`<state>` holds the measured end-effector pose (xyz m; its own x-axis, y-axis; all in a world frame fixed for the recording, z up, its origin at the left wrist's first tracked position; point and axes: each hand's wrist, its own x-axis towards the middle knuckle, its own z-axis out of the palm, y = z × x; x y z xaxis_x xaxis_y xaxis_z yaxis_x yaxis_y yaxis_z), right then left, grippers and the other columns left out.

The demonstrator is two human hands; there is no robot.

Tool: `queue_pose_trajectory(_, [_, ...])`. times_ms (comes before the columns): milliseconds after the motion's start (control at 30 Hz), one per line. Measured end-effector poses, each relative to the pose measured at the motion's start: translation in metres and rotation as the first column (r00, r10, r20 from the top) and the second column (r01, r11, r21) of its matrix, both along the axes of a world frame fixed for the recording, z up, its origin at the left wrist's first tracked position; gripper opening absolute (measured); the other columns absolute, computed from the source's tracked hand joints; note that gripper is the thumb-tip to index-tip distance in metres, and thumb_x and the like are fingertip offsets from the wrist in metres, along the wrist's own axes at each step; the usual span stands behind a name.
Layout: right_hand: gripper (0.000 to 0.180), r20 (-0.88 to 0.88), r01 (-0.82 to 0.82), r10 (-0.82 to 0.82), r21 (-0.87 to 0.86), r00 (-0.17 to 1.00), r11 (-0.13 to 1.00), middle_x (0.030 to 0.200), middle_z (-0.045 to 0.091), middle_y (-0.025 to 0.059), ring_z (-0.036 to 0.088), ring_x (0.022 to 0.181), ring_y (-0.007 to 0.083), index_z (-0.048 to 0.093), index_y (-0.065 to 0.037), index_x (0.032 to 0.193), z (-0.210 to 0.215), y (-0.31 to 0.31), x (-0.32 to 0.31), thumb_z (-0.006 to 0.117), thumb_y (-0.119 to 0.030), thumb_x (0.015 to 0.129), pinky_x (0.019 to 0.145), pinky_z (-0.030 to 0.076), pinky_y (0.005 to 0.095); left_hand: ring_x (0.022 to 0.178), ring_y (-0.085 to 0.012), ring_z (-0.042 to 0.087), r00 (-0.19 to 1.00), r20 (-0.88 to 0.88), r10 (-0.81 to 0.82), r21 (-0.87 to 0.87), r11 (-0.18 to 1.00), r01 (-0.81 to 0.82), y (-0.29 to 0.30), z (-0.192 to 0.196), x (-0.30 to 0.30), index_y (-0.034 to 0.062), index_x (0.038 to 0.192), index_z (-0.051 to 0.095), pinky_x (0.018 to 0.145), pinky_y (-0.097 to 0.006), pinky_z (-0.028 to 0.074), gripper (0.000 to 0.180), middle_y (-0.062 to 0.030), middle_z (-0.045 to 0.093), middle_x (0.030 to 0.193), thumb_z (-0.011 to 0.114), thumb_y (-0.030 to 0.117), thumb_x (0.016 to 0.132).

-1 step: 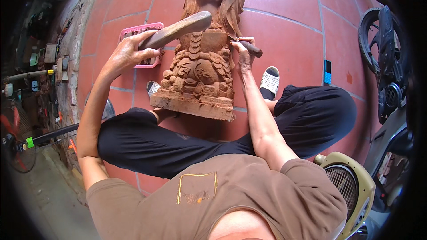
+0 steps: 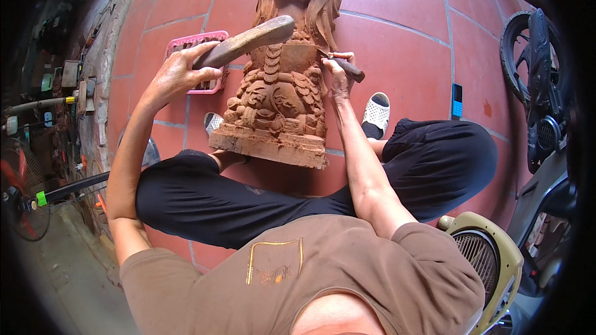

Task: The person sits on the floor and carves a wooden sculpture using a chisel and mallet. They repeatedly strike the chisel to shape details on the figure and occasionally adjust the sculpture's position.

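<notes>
Just beside carving, pink basket, phone farther

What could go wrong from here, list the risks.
The long brown rounded wooden club in the left hand could glance off the slim dark wooden-handled tool and hit the right hand holding it. The tool's tip might also slip and gouge the reddish-brown carved wooden statue.

I see a reddish-brown carving, deeply cut above a block base, stretching from the frame's top edge to its centre. The left hand grips a worn wooden mallet slanting over it; at its right edge, the right hand holds a dark-handled chisel.
</notes>
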<state>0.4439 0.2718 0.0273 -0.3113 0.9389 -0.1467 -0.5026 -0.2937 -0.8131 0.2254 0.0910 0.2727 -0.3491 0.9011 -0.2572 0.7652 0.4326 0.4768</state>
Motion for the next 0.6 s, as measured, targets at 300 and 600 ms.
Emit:
queue_pose_trajectory(300, [0.025,0.05,-0.064,0.066,-0.035,0.997,0.997,0.087,0.061,0.0052,0.06,0.078,0.0149,0.055,-0.005,0.088,0.011,-0.003,0.007,0.063,0.008,0.068,0.075,0.052,0.0282,0.105,-0.0285,0.066,0.999,0.01,-0.049,-0.062,0.997,0.049,0.011,-0.004,0.002,0.0042,0.135,0.056,0.092,-0.039,0.049,0.069,-0.0205,0.069,0.113,0.078,0.037,0.079])
queue_pose_trajectory(600, [0.027,0.019,0.037,-0.036,-0.058,0.999,0.998,0.094,0.063,0.0085,0.063,0.085,0.0175,0.056,-0.003,0.09,0.003,-0.001,-0.003,0.066,0.01,0.069,0.084,0.052,0.0295,0.099,-0.029,0.068,1.0,0.008,-0.017,-0.077,0.997,0.017,0.005,-0.004,0.0,0.0067,0.135,0.057,0.087,-0.04,0.05,0.067,-0.02,0.07,0.106,0.077,0.036,0.079])
